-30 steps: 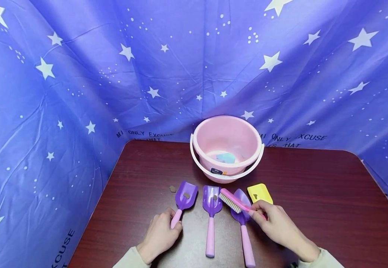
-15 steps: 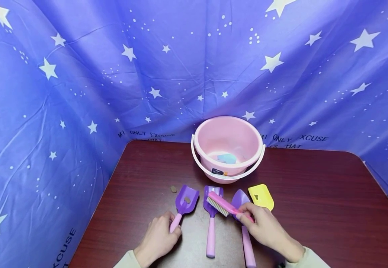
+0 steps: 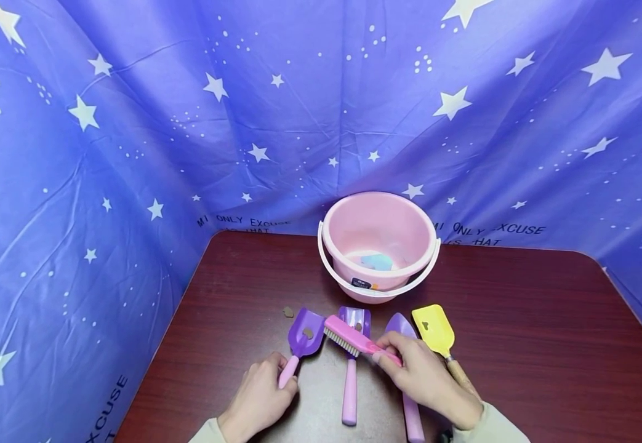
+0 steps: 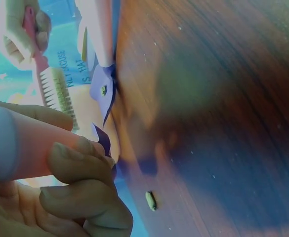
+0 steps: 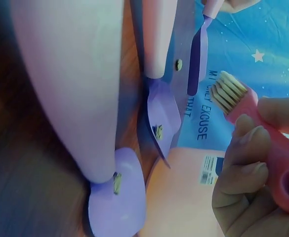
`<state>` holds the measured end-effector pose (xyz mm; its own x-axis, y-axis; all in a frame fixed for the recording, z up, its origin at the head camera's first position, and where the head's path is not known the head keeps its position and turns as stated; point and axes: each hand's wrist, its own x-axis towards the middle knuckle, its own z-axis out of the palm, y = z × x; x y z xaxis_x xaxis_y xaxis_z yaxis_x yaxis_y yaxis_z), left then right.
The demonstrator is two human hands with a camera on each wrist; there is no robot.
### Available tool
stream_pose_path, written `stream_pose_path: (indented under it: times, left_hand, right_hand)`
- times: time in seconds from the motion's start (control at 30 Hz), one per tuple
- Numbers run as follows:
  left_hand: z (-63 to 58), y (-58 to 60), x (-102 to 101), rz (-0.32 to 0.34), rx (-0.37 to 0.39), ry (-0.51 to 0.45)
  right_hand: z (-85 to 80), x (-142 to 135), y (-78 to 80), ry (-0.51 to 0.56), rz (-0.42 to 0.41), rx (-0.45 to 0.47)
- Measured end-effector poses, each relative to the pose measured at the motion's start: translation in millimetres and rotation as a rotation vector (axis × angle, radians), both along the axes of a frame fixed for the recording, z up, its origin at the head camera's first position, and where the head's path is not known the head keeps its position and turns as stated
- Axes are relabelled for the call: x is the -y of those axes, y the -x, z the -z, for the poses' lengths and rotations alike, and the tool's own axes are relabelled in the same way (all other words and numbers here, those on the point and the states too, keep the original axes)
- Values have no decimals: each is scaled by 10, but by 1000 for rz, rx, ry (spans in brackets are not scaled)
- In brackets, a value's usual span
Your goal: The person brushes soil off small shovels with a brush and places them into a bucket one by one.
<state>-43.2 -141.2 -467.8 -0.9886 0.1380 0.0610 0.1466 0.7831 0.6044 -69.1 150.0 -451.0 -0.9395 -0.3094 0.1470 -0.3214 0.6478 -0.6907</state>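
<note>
My left hand (image 3: 260,394) grips the pink handle of a small purple shovel (image 3: 313,320), whose blade carries a brown bit (image 3: 308,333). In the left wrist view the fingers curl round that handle (image 4: 40,145). My right hand (image 3: 426,376) holds a pink brush (image 3: 354,337), pale bristles facing down and toward the left. The brush head overlaps the middle purple shovel (image 3: 349,394) in the head view, with its tip near the left shovel's blade. A purple trowel (image 3: 402,323) lies partly hidden under my right hand. The right wrist view shows brown bits on the middle shovel (image 5: 164,106) and the trowel (image 5: 119,212).
A pink bucket (image 3: 381,224) with a white handle stands at the back, something light blue in its bottom. To the right lies a yellow shovel (image 3: 437,332) with a wooden handle and a brown bit on it. Another brown bit (image 3: 288,312) lies on the table left of the shovels.
My right hand has moved left with the brush, from over the trowel to over the middle shovel. The left shovel has shifted slightly down, still in my left hand.
</note>
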Motion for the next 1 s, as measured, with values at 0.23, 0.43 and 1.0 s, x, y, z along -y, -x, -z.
stream_pose_path:
  times: [0.23, 0.43, 1.0]
  left_hand:
    - [-7, -26, 23, -4, 3, 2]
    - [-10, -39, 16, -7, 17, 4]
    - [-28, -74, 48, -5, 19, -13]
  right_hand:
    - [-7, 100, 41, -14, -13, -29]
    - [14, 152, 42, -4, -35, -44]
    - [42, 358, 88, -29, -166, -87]
